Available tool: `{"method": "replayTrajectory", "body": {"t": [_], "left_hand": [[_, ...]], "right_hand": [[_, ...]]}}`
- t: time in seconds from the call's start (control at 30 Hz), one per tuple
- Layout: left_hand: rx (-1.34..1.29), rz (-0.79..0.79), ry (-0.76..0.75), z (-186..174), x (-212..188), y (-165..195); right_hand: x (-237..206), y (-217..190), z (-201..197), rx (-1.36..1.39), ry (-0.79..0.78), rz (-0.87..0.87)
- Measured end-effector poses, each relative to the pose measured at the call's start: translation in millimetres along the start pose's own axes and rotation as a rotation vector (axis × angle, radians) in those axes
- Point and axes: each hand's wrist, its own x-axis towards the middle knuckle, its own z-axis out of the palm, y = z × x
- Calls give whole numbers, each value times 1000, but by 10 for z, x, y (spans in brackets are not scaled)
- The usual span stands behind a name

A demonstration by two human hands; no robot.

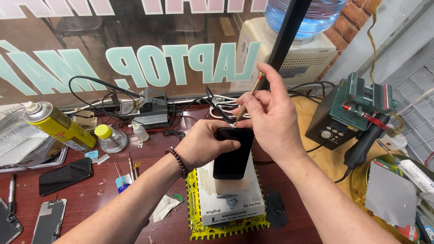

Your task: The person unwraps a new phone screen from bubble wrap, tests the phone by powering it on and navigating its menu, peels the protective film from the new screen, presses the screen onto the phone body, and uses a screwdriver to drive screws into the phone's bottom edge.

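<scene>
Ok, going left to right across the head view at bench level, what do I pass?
Yellow spray can → small clear bottle with yellow cap → left hand gripping the black phone → right hand holding the screwdriver → black and green rework station.

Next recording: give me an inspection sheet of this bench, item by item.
Surface: dark red table, littered.
Job's things: black phone stood on end on a white box; slim screwdriver, tip at the phone's top edge.
Clutter: yellow spray can, small bottle, another dark phone, phone frames.
Grips: left hand clasps the phone; right hand holds the screwdriver.
Cables: black leads tangled behind.
Surroundings: lettered window, water dispenser, green-topped station.
</scene>
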Motion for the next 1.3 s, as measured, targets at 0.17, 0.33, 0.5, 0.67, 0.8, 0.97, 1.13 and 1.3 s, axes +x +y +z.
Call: {"method": "replayTrajectory", "body": {"t": [0.17,0.33,0.5,0.67,0.8,0.97,1.13,1.3], "left_hand": [[-131,-169,-2,-38,-2,34],[-445,-138,1,12,3,-30],[-558,-67,42,73,26,-59],[-486,-59,76,80,4,-43],[-489,-74,77,82,-1,-31],[-472,-57,84,88,4,-35],[-516,-76,79,78,3,-49],[-509,-66,94,92,-3,-55]], "right_hand": [[125,19,46,-56,-74,-40],[217,42,44,-75,-118,-45],[251,60,28,-157,-128,-100],[282,91,43,-148,-126,-80],[285,115,46,-193,-92,-84],[299,118,32,-335,-75,-195],[320,71,-12,-193,-209,-99],[309,15,-25,-88,-271,-71]]}}
